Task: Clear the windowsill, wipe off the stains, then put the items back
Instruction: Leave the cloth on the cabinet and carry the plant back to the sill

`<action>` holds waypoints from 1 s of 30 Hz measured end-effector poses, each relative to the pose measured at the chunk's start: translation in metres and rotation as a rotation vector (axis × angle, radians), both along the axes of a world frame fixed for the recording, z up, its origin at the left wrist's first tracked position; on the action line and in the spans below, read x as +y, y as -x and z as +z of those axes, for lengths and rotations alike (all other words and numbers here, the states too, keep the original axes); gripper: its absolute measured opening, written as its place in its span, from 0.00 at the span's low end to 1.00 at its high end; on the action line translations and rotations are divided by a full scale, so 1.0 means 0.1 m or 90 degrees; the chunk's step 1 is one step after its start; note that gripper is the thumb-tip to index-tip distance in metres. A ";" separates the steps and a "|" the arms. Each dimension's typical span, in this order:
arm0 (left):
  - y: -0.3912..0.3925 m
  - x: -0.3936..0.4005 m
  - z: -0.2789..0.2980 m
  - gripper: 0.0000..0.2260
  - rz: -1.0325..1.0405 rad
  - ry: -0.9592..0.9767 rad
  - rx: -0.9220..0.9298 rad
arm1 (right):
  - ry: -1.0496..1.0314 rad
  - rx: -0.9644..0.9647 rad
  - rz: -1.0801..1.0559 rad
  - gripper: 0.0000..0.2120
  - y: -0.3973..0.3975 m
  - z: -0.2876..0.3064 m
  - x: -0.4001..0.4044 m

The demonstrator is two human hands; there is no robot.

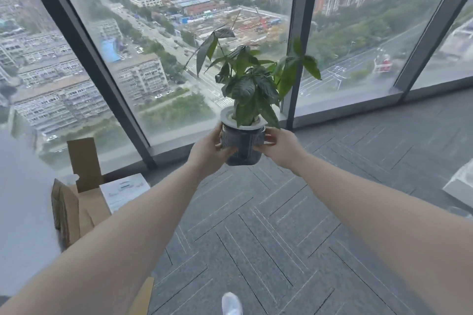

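Both hands point(210, 151) grip the potted plant point(242, 147), its base seemingly hidden.

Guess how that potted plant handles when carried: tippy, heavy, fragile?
Likely top-heavy: the potted plant has tall leafy stems above a small ribbed pot. Probably weighty, since the left hand and right hand both grip its sides. The leaves should flop and sway.
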State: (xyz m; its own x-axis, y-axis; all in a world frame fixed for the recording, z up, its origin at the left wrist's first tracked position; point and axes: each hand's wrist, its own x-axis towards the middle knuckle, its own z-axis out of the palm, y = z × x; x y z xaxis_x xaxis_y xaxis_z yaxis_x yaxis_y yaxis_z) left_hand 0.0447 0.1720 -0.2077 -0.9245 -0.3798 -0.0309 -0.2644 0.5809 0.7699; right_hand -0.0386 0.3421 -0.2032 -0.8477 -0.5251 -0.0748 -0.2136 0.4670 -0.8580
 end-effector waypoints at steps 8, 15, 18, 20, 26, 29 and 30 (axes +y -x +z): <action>2.08 -0.77 -0.01 0.36 -0.070 -0.013 0.038 | -0.058 0.074 -0.058 0.17 1.82 0.19 -0.68; 3.73 -1.19 -0.06 0.37 -0.110 0.031 0.018 | -0.061 0.052 -0.097 0.17 3.38 0.11 -1.07; 4.42 -1.40 -0.19 0.37 -0.095 0.023 0.011 | -0.065 0.037 -0.081 0.21 4.14 -0.04 -1.30; 4.87 -1.57 -0.28 0.36 -0.066 0.014 0.004 | -0.061 0.036 -0.063 0.22 4.67 -0.18 -1.50; 6.06 -1.96 -0.45 0.33 -0.013 -0.014 0.008 | -0.052 -0.008 -0.005 0.21 6.05 -0.40 -2.02; 6.53 -2.15 -0.58 0.35 -0.005 -0.002 -0.024 | -0.049 -0.051 -0.005 0.23 6.51 -0.49 -2.18; 6.67 -2.22 -0.64 0.35 -0.001 -0.010 -0.040 | -0.055 -0.065 -0.002 0.23 6.65 -0.53 -2.25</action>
State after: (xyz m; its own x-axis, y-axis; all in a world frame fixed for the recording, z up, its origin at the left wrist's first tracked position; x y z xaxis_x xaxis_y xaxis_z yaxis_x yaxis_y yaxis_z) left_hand -0.6220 -0.0499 -0.2714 -0.9212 -0.3772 -0.0954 -0.3119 0.5692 0.7607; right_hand -0.7035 0.1175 -0.2559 -0.8351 -0.5102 -0.2057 -0.1259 0.5413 -0.8313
